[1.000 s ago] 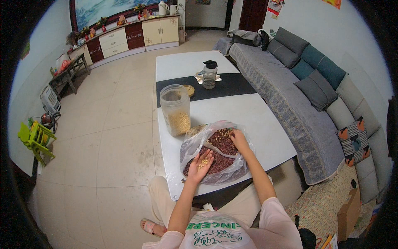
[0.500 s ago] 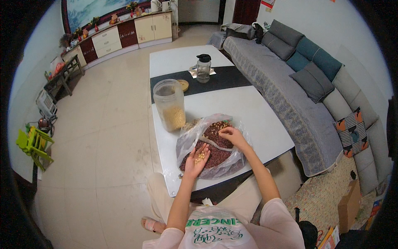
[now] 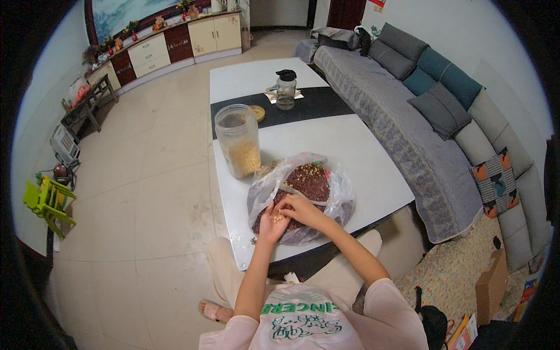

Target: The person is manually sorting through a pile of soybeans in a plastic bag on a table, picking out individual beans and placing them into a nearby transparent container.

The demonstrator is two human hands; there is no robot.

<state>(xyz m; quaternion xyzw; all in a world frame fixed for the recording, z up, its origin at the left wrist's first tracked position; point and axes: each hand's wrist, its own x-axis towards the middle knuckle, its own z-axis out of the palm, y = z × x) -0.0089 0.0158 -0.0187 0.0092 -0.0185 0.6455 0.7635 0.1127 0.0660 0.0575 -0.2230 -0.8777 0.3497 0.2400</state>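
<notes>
From the head view, I take the clear plastic bag (image 3: pixel 345 201) as my landmark. Over its near left part the left hand (image 3: pixel 269 226) is palm up, fingers loosely cupped under a few yellow beans (image 3: pixel 277 219). The right hand (image 3: pixel 301 210) reaches across the bag's near half, fingertips gathered at that palm; I cannot tell whether they pinch a bean. Dark red beans (image 3: pixel 309 182) fill the bag, more yellow ones scattered on their far part. I judge the step in hand to be adding picked beans to the palm; another pick would call for a careful fingertip grip and a level left palm. The jar (image 3: pixel 238 144) stands just beyond the bag's left side, limiting room there; bare white table (image 3: pixel 373 169) lies to the bag's right, its near edge close below the bag.
</notes>
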